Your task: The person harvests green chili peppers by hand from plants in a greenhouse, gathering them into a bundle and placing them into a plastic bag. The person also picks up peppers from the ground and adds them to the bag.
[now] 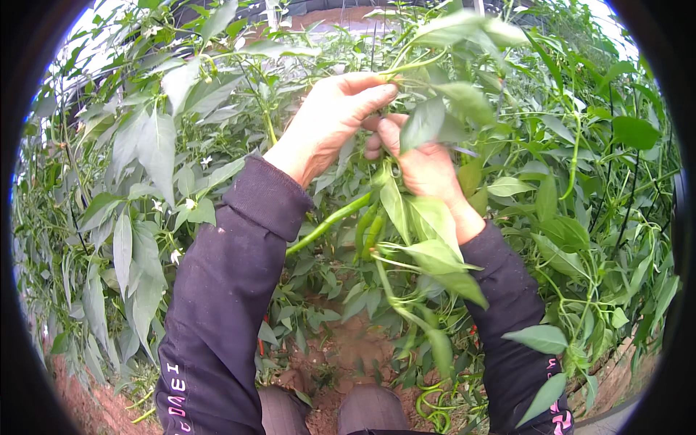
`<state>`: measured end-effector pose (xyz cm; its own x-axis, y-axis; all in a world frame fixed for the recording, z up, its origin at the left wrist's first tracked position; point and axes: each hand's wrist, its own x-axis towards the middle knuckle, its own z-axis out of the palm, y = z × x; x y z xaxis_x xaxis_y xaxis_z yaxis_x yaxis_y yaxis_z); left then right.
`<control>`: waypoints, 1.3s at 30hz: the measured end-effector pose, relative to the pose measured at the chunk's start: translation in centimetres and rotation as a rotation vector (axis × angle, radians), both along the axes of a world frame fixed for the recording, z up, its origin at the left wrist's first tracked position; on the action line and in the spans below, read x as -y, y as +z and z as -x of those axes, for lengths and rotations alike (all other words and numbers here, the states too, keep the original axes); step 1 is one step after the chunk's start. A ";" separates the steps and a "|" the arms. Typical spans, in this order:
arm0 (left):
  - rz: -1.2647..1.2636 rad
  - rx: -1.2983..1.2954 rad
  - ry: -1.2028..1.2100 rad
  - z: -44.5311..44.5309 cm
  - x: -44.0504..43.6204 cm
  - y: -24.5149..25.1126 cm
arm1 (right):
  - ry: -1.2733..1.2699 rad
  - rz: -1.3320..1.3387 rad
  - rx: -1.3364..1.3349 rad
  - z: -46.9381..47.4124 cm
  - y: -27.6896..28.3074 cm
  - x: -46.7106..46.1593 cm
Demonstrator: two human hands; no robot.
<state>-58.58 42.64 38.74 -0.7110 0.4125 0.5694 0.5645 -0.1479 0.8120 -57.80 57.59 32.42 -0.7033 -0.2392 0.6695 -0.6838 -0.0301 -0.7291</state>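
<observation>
My left hand (331, 117) pinches a thin green pepper-plant stem (416, 65) between thumb and forefinger, at the upper middle of the view. Just below and to its right, my right hand (421, 157) has its fingers curled near its thumb among the foliage; a leaf covers part of it, and what lies between its fingers is hidden. Under the right hand hang leaves and several green chili peppers (372, 236). One long green pepper (329, 224) slants down to the left, close to my left sleeve.
Dense pepper plants (144, 141) with white flowers rise on the left, and more plants (565, 239) on the right with dark upright strings. Several green peppers (435, 405) lie low beside my knees (372, 408), on reddish soil (353, 353).
</observation>
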 end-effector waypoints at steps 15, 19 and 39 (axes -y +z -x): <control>0.809 -0.935 0.767 -5.8 -0.9 6.1 | 0.056 -0.200 -0.146 -1.8 2.5 -0.8; 0.295 -1.485 0.668 -4.8 1.1 4.6 | 0.090 0.245 -0.123 -1.2 0.9 -1.6; 0.410 -0.346 0.352 -4.7 -1.4 -11.7 | 0.131 0.402 -0.018 0.3 -0.6 -3.8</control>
